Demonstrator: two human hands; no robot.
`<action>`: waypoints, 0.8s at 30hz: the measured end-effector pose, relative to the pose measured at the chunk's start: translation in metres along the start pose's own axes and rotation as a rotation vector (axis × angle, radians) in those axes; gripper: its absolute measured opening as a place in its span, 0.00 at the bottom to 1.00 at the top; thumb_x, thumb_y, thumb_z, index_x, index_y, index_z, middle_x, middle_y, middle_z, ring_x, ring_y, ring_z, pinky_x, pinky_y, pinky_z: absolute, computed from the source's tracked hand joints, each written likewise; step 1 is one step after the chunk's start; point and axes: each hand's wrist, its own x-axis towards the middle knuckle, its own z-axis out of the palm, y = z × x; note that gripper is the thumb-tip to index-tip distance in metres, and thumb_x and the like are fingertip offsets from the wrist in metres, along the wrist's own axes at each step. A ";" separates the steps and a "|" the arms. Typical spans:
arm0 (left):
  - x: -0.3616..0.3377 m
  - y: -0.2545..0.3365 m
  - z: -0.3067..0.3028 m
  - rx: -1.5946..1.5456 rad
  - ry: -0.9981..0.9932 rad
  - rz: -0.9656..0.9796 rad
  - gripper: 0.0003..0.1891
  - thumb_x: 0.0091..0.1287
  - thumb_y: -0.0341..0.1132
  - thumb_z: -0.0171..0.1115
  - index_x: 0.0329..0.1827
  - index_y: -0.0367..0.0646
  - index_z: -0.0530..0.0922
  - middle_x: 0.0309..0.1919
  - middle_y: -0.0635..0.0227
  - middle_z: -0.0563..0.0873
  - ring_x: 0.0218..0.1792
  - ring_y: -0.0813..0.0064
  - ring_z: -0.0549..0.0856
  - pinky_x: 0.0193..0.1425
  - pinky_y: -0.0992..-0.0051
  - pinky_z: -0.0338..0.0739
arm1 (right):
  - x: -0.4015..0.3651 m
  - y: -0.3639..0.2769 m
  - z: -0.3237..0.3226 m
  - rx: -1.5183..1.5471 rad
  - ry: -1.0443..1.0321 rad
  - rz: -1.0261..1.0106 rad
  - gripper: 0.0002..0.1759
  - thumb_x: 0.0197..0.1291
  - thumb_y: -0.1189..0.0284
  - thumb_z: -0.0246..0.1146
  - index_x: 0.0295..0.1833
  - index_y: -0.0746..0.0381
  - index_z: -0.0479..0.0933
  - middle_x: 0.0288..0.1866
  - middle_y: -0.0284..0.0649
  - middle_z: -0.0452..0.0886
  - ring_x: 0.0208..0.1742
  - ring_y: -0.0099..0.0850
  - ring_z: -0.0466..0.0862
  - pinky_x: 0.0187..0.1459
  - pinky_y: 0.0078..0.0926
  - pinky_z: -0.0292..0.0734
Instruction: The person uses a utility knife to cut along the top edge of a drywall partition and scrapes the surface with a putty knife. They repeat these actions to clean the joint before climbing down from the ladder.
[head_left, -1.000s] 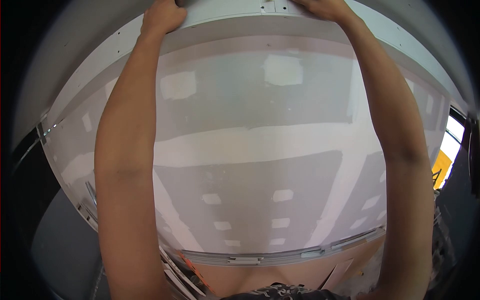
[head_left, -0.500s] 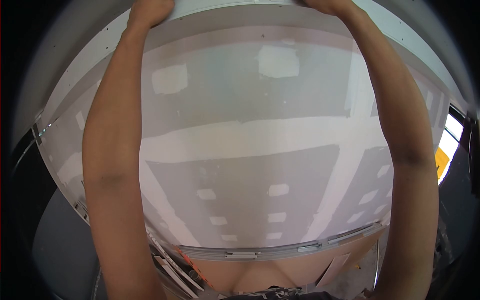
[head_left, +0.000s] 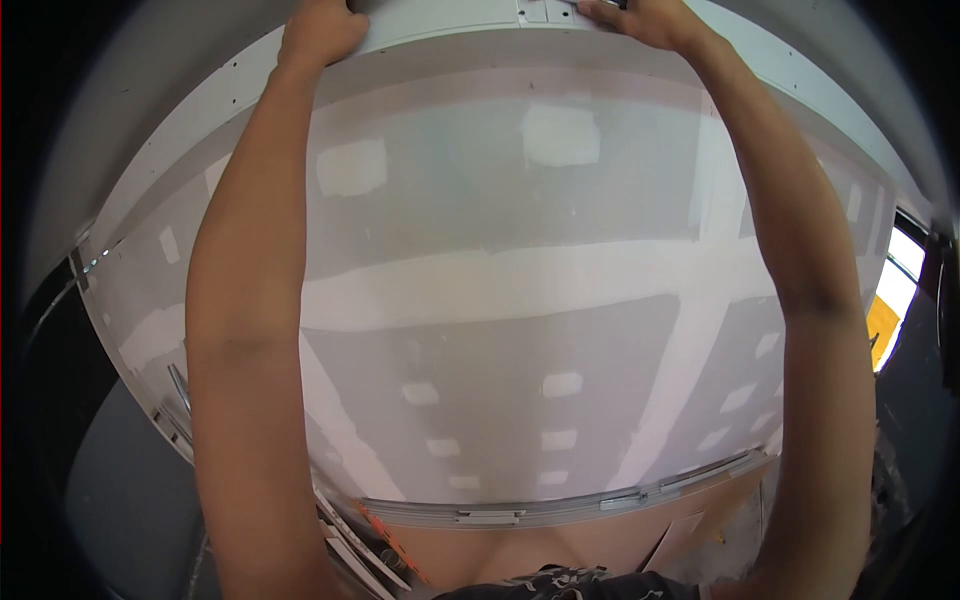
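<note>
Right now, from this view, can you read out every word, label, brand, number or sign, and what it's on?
No text can be read.
White panel along the top: dark dots, no legible lettering.
Yellow surface at right: dark mark, too small to make out.
Dark patterned clothing: pale shapes, no legible words.

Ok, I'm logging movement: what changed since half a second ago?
The view shifted, probably from head movement: the white, dark-dotted panel shows lower, as do the bare left hand and bare right hand. No visible grasp or release. Both stay at the panel; the grey, patched wall looks unaltered.
</note>
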 end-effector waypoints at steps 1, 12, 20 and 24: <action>-0.001 0.000 0.000 0.010 -0.001 -0.006 0.14 0.66 0.29 0.58 0.51 0.34 0.83 0.51 0.43 0.86 0.55 0.45 0.84 0.61 0.52 0.77 | 0.000 -0.003 -0.003 0.060 -0.056 0.068 0.24 0.69 0.68 0.66 0.70 0.54 0.81 0.55 0.44 0.90 0.53 0.37 0.89 0.58 0.44 0.84; 0.022 -0.023 0.017 0.052 0.022 0.132 0.25 0.60 0.36 0.55 0.62 0.41 0.80 0.55 0.50 0.88 0.60 0.50 0.83 0.73 0.51 0.70 | 0.003 0.018 0.015 0.147 0.205 -0.049 0.23 0.66 0.54 0.70 0.65 0.45 0.86 0.38 0.44 0.89 0.36 0.37 0.86 0.45 0.36 0.80; 0.031 -0.037 0.034 0.067 0.050 0.141 0.26 0.61 0.37 0.54 0.64 0.40 0.80 0.57 0.47 0.87 0.59 0.46 0.84 0.70 0.52 0.73 | -0.005 0.002 0.019 0.086 0.174 -0.015 0.20 0.70 0.58 0.68 0.66 0.43 0.84 0.38 0.42 0.89 0.36 0.32 0.83 0.47 0.32 0.80; 0.035 -0.047 0.042 0.079 0.084 0.154 0.30 0.61 0.37 0.55 0.69 0.38 0.76 0.58 0.43 0.85 0.62 0.44 0.82 0.68 0.51 0.75 | -0.006 -0.002 0.019 0.025 0.159 -0.009 0.20 0.70 0.59 0.68 0.66 0.44 0.85 0.42 0.43 0.90 0.37 0.34 0.84 0.48 0.33 0.80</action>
